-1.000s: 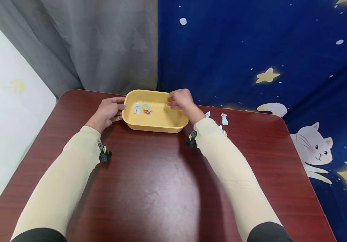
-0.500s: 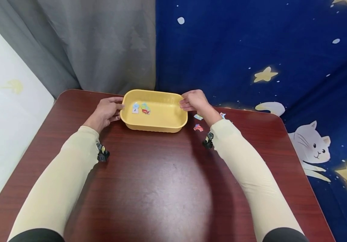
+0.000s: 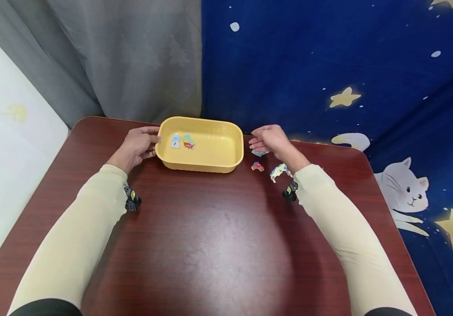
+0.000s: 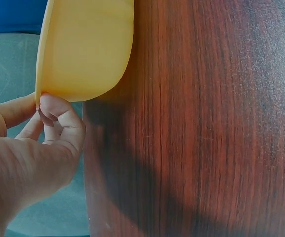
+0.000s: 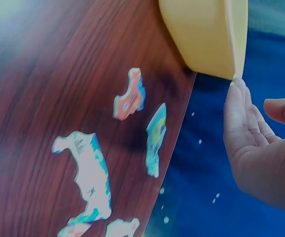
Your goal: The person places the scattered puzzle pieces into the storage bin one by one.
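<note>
R hand [image 3: 271,139] is at the worktop's [image 3: 194,228] far edge, just right of the yellow tub [image 3: 215,152]. Fingers straight & together, thumb apart in the R wrist view, nothing seen in the grip. Head view shows a gap btw fingertips & tub's R end; in the wrist view they overlap its rim, so can't be sure re contact.

Key relation: R hand to the blue piece [image 5: 156,140] of paper. It lies on the hand's near side, close to the far edge, partly covered by the fingers from above; long axis approx. along that edge. Red piece [image 5: 130,96] is a bit further twd the near edge, just off tub's near R corner. White piece [image 5: 92,177] is further R, partly behind the wrist in head view. More bits [image 5: 123,228] at the bottom of R wrist view, cut off by the frame.

L hand [image 3: 137,146] pinches the rim at tub's L end, thumb vs. fingers, well apart from these, so R hand is nearer.

Tub sits upright, long axis along the far edge. Inside, twd its L end: blue-white piece [image 3: 175,141] & green-red piece [image 3: 188,141], side by side.
</note>
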{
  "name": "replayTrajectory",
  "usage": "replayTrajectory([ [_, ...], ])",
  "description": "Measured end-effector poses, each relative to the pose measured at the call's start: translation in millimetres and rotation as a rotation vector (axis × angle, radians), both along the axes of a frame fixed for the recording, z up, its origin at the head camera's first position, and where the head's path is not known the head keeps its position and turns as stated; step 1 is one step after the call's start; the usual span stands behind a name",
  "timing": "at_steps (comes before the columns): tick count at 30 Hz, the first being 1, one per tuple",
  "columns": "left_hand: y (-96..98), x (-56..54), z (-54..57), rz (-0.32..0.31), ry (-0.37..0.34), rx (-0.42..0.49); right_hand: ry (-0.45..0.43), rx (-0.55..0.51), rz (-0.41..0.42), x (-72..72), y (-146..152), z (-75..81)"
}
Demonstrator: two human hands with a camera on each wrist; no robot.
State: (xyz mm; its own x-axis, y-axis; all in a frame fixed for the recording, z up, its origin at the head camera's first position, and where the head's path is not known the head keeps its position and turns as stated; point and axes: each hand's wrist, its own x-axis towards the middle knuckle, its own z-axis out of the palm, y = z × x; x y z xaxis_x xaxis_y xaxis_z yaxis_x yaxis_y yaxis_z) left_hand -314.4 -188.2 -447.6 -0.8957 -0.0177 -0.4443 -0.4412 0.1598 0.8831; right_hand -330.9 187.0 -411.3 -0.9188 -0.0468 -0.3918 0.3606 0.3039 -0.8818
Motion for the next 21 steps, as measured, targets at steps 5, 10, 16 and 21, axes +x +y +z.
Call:
replayTrajectory([
  [5,-0.5,0.0,-0.1,0.001,0.005,0.003,-0.010,-0.001,0.001,6.9,15.1,-1.7],
  [10,-1.0,0.0,-1.7,-0.002,0.000,0.006,-0.030,0.001,0.020,13.6,32.4,-7.3],
  [16,-0.2,-1.0,-2.8,0.005,0.004,0.014,-0.039,0.034,0.031,19.9,51.1,-11.9],
  [21,-0.1,-2.3,-4.0,0.011,0.002,0.021,-0.015,0.072,-0.004,19.7,63.0,-17.5],
])
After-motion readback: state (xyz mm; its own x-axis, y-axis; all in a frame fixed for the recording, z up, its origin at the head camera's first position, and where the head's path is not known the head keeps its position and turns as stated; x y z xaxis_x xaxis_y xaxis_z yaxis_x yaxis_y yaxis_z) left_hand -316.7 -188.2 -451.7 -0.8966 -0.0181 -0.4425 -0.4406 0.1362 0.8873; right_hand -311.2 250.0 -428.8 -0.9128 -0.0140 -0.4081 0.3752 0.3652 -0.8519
